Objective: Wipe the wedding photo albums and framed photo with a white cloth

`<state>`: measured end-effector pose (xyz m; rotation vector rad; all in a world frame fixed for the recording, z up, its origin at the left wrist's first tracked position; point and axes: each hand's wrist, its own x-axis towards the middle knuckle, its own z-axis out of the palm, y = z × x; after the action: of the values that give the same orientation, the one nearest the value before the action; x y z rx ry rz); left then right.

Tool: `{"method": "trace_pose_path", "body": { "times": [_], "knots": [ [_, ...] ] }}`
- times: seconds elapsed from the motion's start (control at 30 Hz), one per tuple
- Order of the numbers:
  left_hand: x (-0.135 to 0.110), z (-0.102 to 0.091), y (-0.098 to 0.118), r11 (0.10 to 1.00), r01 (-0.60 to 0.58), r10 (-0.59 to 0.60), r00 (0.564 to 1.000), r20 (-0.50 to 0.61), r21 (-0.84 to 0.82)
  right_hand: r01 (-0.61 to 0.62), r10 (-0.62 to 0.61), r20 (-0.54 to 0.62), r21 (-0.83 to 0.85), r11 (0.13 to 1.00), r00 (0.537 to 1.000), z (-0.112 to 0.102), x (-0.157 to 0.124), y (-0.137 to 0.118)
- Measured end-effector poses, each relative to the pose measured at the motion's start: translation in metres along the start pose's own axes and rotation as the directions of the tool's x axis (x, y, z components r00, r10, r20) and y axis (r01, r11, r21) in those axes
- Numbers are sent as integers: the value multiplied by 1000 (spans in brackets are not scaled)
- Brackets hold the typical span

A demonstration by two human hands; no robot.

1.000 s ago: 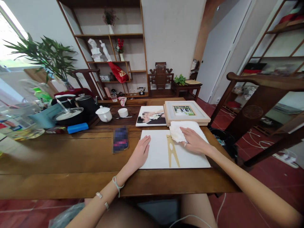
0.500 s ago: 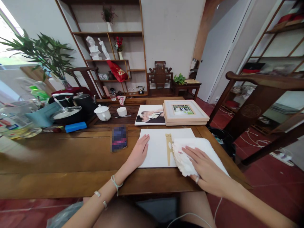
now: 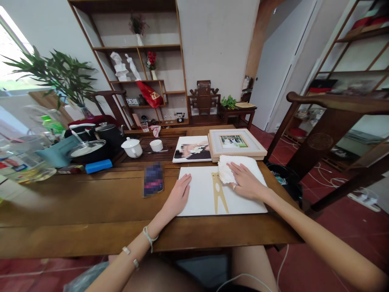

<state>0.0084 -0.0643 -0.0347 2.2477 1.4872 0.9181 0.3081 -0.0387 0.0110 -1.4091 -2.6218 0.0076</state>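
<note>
A white rectangular board (image 3: pixel 199 198) lies flat at the table's front edge, with a tan A-shaped piece (image 3: pixel 216 196) down its middle that looks like a fold-out stand. On the board's left edge rests my left hand (image 3: pixel 180 194), open and flat, fingers together and stretched out. My right hand (image 3: pixel 246 181) presses a white cloth (image 3: pixel 253 164) onto the board's upper right, its fingers spread over the cloth. The cloth reaches past the board's far edge, close to the framed picture (image 3: pixel 214 140). What lies under the cloth is hidden.
Behind the board lie a photo panel (image 3: pixel 192 154) and the frame. A phone (image 3: pixel 153 179), blurred out, is left of my left hand. Farther left stand a white lidded cup (image 3: pixel 132 148), a blue block (image 3: pixel 99 166) and a pan (image 3: pixel 88 151). A wooden chair (image 3: pixel 331 125) stands at the right.
My right hand and the cloth have slid away from me, from the board's lower right to its upper right. The tan piece's right leg is now uncovered. My left hand stays put.
</note>
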Motion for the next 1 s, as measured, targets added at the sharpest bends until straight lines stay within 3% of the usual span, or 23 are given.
{"method": "trace_pose_path", "body": {
  "times": [0.13,0.43,0.57,0.7,1.0],
  "knots": [
    [0,-1,1,1000,7,-7,1000,14,7,25,-25,21,-21,999,999,-3,-14,-9],
    [-1,3,-2,1000,-9,9,1000,-26,1,88,-88,-29,-2,996,996,-14,-88,-58],
    [0,3,-3,1000,-18,18,1000,-22,7,103,-103,1,36,994,995,-19,-106,-68],
    [0,2,-1,1000,-11,11,1000,-3,20,92,-96,76,55,994,992,-23,-92,-56],
    [0,-1,1,1000,10,-10,1000,14,15,14,-14,97,-2,1000,995,-8,-7,-7]
  ]
}}
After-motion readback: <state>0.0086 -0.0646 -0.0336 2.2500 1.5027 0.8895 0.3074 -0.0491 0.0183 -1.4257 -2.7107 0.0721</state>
